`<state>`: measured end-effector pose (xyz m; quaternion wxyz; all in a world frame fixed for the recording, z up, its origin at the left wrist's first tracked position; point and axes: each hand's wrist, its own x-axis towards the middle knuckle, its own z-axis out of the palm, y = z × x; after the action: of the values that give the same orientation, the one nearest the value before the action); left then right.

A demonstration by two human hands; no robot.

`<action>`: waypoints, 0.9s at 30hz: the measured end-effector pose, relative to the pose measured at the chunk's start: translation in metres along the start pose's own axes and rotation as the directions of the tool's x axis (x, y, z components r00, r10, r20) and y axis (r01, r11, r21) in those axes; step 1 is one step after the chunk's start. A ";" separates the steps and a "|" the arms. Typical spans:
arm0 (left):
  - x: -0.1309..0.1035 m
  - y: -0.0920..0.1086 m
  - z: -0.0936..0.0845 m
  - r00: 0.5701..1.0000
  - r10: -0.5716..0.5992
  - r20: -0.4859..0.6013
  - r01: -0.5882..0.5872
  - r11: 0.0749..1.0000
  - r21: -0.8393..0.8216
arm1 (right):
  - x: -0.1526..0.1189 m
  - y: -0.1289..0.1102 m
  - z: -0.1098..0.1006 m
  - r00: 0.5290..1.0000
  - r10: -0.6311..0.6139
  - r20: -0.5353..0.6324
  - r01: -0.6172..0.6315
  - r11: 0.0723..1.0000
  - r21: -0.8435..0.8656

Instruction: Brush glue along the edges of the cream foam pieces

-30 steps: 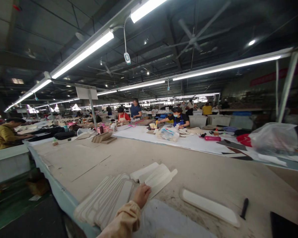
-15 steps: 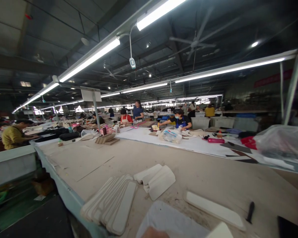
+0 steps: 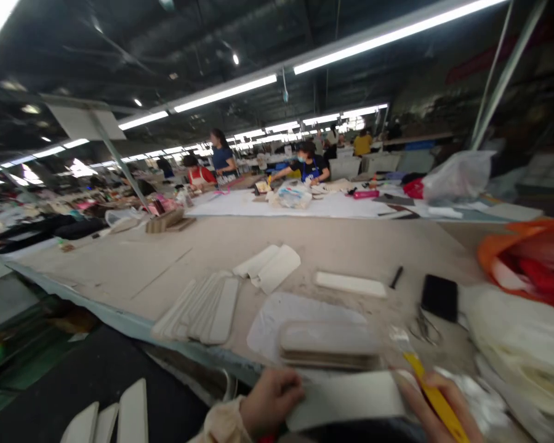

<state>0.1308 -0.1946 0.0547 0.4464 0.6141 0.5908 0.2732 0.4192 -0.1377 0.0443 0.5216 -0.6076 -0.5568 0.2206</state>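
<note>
left hand [image 3: 274,400] curled in, seemingly pinching the left end of a pale strip [image 3: 351,397]; right hand [image 3: 443,400] closed round a yellow-handled tool [image 3: 441,406], tip blurred, one finger on the strip's right end; strip at the near edge of the table [image 3: 364,240]; looks light, thin, fairly stiff; best held by its ends; stack of strips [image 3: 327,344] just beyond, in the way forward; fanned strips [image 3: 203,307] by the near edge, leftward; scissors [image 3: 425,329] and pale plastic bag [image 3: 526,344] crowd the right side.
</note>
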 end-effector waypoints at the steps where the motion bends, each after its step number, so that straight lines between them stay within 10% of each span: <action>1: -0.005 0.002 0.002 1.000 -0.012 0.004 0.012 0.999 -0.041 | -0.006 0.003 -0.005 1.000 0.026 -0.001 -0.026 1.000 0.015; 5: -0.005 0.005 -0.013 0.993 -0.043 0.111 0.082 0.922 -0.379 | -0.011 0.003 -0.006 0.996 0.087 -0.002 -0.086 0.987 0.134; 9: 0.014 0.002 -0.033 0.991 -0.135 -0.014 0.115 0.892 -0.438 | 0.008 -0.003 0.010 0.999 0.038 -0.008 -0.037 0.994 0.099; 14: 0.054 0.002 -0.051 0.961 -0.115 -0.252 0.089 0.990 -0.111 | 0.037 -0.007 0.033 0.998 -0.058 0.006 0.058 0.996 -0.070; 27: 0.095 -0.002 -0.055 0.945 -0.091 -0.314 0.180 0.948 0.264 | 0.061 0.014 0.066 0.989 -0.050 0.137 0.087 0.956 -0.281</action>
<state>0.0962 -0.0903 0.0595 0.2755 0.5819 0.7261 0.2415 0.3864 -0.0542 0.0276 0.3988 -0.6415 -0.6360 0.1579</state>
